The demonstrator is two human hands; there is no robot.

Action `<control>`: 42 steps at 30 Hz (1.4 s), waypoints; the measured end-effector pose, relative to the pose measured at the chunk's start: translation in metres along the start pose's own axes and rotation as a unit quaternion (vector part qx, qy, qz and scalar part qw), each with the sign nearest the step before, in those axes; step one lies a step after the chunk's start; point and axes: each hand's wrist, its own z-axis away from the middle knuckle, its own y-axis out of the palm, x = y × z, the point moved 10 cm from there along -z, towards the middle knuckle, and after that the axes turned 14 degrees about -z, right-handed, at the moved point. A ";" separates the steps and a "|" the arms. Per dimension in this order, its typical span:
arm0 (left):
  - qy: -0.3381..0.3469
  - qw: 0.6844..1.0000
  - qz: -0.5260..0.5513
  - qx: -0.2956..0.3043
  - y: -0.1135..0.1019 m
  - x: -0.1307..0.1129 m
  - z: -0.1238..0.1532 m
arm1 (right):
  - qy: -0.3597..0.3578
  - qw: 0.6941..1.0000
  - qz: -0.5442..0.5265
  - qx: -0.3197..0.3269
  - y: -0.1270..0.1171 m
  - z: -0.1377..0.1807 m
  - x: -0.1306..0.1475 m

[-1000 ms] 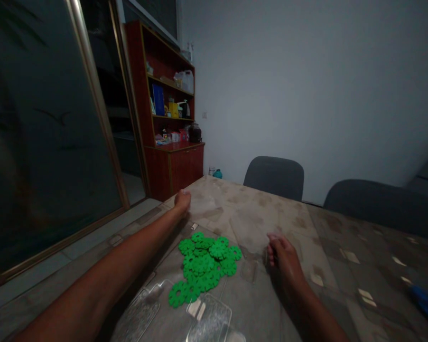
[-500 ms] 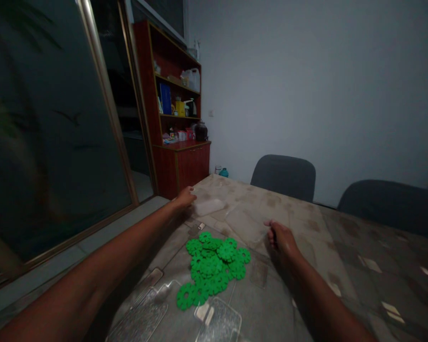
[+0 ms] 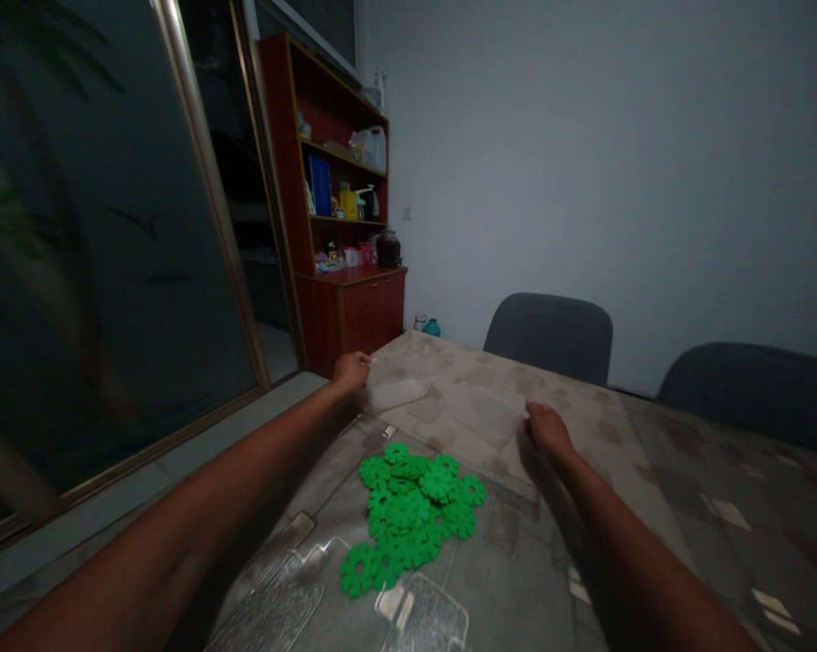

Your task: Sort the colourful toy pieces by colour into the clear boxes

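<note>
My left hand [image 3: 350,369] reaches far forward to the table's left edge, fingers pinched on the corner of a translucent plastic sheet [image 3: 463,412]. The sheet lies over the patterned table [image 3: 626,471]. At the sheet's right edge my right hand [image 3: 548,427] is also closed, gripping it. The sheet stretches between the two hands. Nearer to me, between my forearms, lies a pile of several green flower-shaped plastic discs [image 3: 415,507], touched by neither hand.
Two dark chairs [image 3: 548,333] [image 3: 754,389] stand at the table's far side against a white wall. A red-brown shelf cabinet [image 3: 344,217] with bottles and boxes stands back left. A dark glass sliding door [image 3: 96,254] runs along the left.
My right hand has moved forward and slightly right, away from the green pile, pulling the sheet's edge with it. The left hand stays at the far left corner. The view shifted a little left.
</note>
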 end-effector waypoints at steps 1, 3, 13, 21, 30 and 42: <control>0.001 1.000 -0.003 -0.002 0.001 -0.002 0.001 | -0.023 0.999 0.027 -0.005 -0.002 -0.001 0.007; 0.006 1.000 -0.010 -0.007 0.003 -0.005 0.002 | -0.071 0.994 0.079 0.002 0.002 0.002 0.017; 0.121 0.986 -0.094 -0.062 -0.009 -0.021 0.015 | -0.240 0.941 0.199 0.134 0.071 0.049 0.034; 0.267 0.950 -0.147 -0.065 -0.003 -0.037 0.039 | -0.262 0.932 0.180 0.174 0.041 0.084 0.034; 0.324 0.928 -0.164 -0.081 -0.030 -0.040 0.052 | -0.167 0.971 0.142 0.098 -0.135 0.172 -0.009; 0.542 0.813 -0.202 0.069 0.107 -0.185 0.121 | -0.156 0.971 0.166 0.074 -0.163 0.187 -0.029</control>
